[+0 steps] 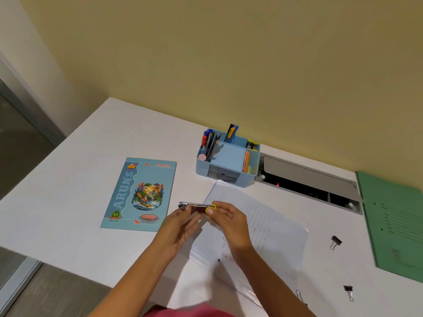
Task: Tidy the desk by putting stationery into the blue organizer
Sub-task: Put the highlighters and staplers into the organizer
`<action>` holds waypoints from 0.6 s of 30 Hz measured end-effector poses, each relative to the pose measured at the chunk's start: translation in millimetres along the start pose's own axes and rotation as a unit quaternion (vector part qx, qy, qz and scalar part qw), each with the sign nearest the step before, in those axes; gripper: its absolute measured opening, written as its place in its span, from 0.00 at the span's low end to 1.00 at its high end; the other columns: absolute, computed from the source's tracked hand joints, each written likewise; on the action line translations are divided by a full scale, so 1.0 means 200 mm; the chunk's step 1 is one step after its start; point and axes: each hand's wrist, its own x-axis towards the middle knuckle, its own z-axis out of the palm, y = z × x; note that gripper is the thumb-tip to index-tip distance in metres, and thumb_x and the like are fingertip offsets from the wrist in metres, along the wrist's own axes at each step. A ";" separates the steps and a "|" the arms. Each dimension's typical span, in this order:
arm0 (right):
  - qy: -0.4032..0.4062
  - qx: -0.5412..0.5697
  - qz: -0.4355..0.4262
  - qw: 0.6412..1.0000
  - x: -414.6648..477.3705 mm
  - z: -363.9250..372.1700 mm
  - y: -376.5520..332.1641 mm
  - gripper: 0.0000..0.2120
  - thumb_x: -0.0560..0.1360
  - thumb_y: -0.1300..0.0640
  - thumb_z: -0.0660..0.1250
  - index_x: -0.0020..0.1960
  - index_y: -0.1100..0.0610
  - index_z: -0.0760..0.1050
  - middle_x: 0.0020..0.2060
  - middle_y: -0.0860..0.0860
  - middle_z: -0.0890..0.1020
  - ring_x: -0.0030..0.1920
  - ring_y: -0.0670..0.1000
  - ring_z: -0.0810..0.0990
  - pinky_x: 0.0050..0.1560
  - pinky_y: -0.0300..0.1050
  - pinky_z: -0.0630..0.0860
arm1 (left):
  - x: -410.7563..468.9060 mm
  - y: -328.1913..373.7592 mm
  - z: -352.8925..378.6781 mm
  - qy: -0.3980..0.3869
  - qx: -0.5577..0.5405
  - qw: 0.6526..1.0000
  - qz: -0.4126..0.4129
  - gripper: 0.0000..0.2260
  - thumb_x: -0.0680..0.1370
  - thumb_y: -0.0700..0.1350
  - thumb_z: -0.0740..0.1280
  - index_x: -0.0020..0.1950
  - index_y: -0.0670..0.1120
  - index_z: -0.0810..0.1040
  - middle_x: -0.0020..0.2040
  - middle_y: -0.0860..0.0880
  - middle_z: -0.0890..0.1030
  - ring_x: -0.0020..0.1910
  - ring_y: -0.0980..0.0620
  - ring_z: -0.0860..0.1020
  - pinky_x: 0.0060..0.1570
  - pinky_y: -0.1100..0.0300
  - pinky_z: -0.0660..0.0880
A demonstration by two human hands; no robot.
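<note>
Over the lined sheet (270,225), head view: you hold a small stapler (196,207) level and clear of the desk (68,202), near the blue organizer (248,178) and in front of it.
Right hand (231,221): your thumb and fingertips pinch the stapler's yellow end, and the hold looks firm.
Left hand (180,225): your fingertips meet the bare metal end. Blur hides whether they pinch it or only steady it, so I cannot tell.
Step in hand: by my reading, you are readying the stapler to go into the organizer.
Doing it well: press the arm flat first, then let the right hand alone carry it. Aim for the wide middle section, which looks free. Lower the stapler in rather than dropping it. Come in from the front so your wrist stays away from the pens (211,143) standing in the left rear compartment, which would tip easily.
Left to tidy: binder clips (336,242) lie apart on the desk to your right, between the sheet and the green folder (393,225).
Writing, notebook (139,193): the cover reads "ARUN'S" running up its left side, with "NEW" at the top corner and "65" in a badge near the bottom.
Writing, elsewhere: the red marks on the sheet and the print on the folder are too blurred to read.
</note>
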 end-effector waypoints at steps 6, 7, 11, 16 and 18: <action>0.125 -0.041 -0.084 0.988 0.24 -0.20 -0.29 0.15 0.68 0.54 0.76 0.55 0.52 0.80 0.47 0.49 0.85 0.51 0.48 0.83 0.53 0.43 0.79 | 0.08 0.05 0.17 -0.023 0.209 0.977 0.041 0.08 0.80 0.49 0.62 0.57 0.50 0.74 0.51 0.54 0.78 0.54 0.52 0.75 0.53 0.55 0.74; 0.148 -0.057 -0.113 0.981 0.29 -0.23 -0.35 0.14 0.69 0.54 0.75 0.54 0.51 0.80 0.45 0.46 0.85 0.49 0.46 0.83 0.49 0.38 0.78 | 0.11 0.05 0.21 -0.019 0.267 0.961 0.074 0.10 0.80 0.50 0.62 0.61 0.52 0.73 0.55 0.55 0.76 0.57 0.52 0.73 0.55 0.56 0.71; 0.211 -0.161 -0.217 0.939 0.52 -0.31 -0.56 0.16 0.70 0.58 0.74 0.58 0.54 0.79 0.47 0.49 0.83 0.47 0.47 0.81 0.48 0.34 0.76 | 0.24 0.04 0.36 0.001 0.452 0.868 0.205 0.20 0.78 0.53 0.64 0.70 0.53 0.68 0.66 0.56 0.69 0.67 0.54 0.68 0.58 0.62 0.63; 0.157 -0.327 -0.290 0.886 0.80 -0.36 -0.68 0.18 0.72 0.63 0.71 0.62 0.60 0.76 0.56 0.57 0.78 0.53 0.53 0.79 0.56 0.43 0.76 | 0.41 0.02 0.48 -0.029 0.563 0.757 0.329 0.24 0.77 0.50 0.67 0.71 0.49 0.65 0.74 0.51 0.64 0.73 0.52 0.62 0.69 0.58 0.62; 0.112 -0.382 -0.308 0.864 0.89 -0.36 -0.69 0.18 0.73 0.64 0.70 0.63 0.61 0.75 0.55 0.58 0.77 0.52 0.54 0.79 0.57 0.43 0.76 | 0.48 0.01 0.49 -0.011 0.608 0.720 0.335 0.27 0.77 0.52 0.66 0.74 0.49 0.62 0.78 0.51 0.57 0.77 0.50 0.52 0.75 0.53 0.53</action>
